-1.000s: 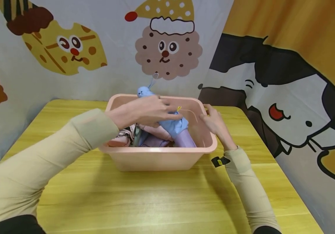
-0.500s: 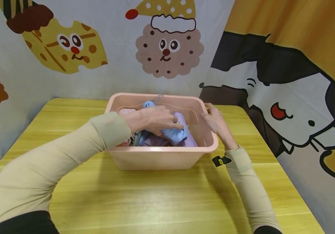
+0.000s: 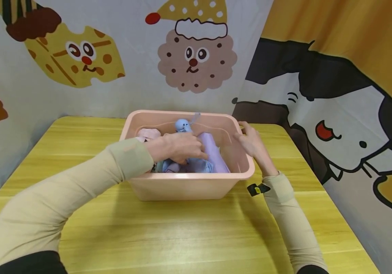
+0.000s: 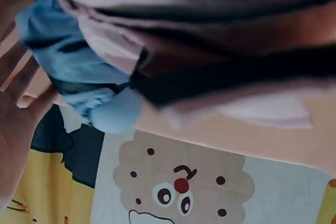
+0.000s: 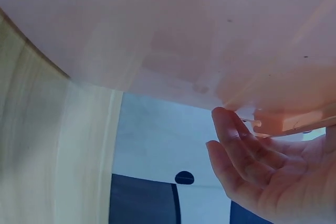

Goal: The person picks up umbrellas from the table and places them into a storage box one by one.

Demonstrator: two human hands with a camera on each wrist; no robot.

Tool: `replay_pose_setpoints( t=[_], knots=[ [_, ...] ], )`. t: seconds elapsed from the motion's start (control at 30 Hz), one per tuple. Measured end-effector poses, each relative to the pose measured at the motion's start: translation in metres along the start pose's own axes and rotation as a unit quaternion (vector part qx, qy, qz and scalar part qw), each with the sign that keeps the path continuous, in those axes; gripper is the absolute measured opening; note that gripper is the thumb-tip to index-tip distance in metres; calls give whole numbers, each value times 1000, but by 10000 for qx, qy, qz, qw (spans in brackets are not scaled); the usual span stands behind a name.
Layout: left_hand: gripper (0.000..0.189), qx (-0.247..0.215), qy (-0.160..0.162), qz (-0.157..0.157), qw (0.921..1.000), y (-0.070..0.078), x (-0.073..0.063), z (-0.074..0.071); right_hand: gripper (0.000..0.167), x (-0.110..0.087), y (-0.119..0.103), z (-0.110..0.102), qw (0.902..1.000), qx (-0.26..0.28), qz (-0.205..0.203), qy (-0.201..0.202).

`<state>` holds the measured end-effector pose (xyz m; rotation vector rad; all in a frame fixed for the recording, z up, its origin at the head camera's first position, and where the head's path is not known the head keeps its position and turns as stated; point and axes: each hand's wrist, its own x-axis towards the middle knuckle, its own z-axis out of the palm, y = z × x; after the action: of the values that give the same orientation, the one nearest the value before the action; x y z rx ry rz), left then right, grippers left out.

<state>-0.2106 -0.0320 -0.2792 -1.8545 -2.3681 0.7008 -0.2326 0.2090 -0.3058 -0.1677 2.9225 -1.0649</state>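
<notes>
A blue folded umbrella [image 3: 182, 125] lies in a pink plastic bin [image 3: 196, 186]. It has a round head-like end with a small face and a loop strap. My left hand [image 3: 178, 147] is inside the bin, over the umbrella's middle. In the left wrist view, thumb and fingers [image 4: 21, 72] stand on either side of its blue cloth [image 4: 68, 51]. My right hand [image 3: 250, 142] holds the bin's right rim, thumb on the inside. Its bent fingers [image 5: 236, 145] are against the outer wall in the right wrist view. The left fingertips are hidden from above.
A rolled purple item [image 3: 213, 152] leans in the bin to the right of my left hand. Pink cloth [image 3: 149, 133] shows at the left. Striped dark and pink folds [image 4: 210, 51] fill the left wrist view. The bin stands on a yellow wooden table [image 3: 182, 236] before a printed curtain.
My left hand has lowered the blue umbrella into the bin. The umbrella's round end has moved down and to the right. The right hand stays on the rim.
</notes>
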Motion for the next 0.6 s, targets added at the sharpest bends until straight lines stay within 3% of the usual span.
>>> replay_pose_setpoints(
  t=[0.13,0.3,0.4,0.5,0.6],
  knots=[
    [34,-248,354,-115,9990,2,-1,-6,53,3,3,-3,9995,287,-24,-133],
    [25,-937,564,-844,9904,-2,-18,-27,61,5,9,-5,9981,575,-180,-87],
    [24,-1567,861,-1338,9747,-11,-41,-37,58,8,18,-3,9951,834,-433,297],
    [24,-2145,1304,-1831,9505,-21,-69,-40,47,11,31,3,9858,1314,-727,753],
    [22,-2378,1868,-2192,9276,-30,-96,-33,38,14,44,9,9718,1799,-990,1162]
  ],
)
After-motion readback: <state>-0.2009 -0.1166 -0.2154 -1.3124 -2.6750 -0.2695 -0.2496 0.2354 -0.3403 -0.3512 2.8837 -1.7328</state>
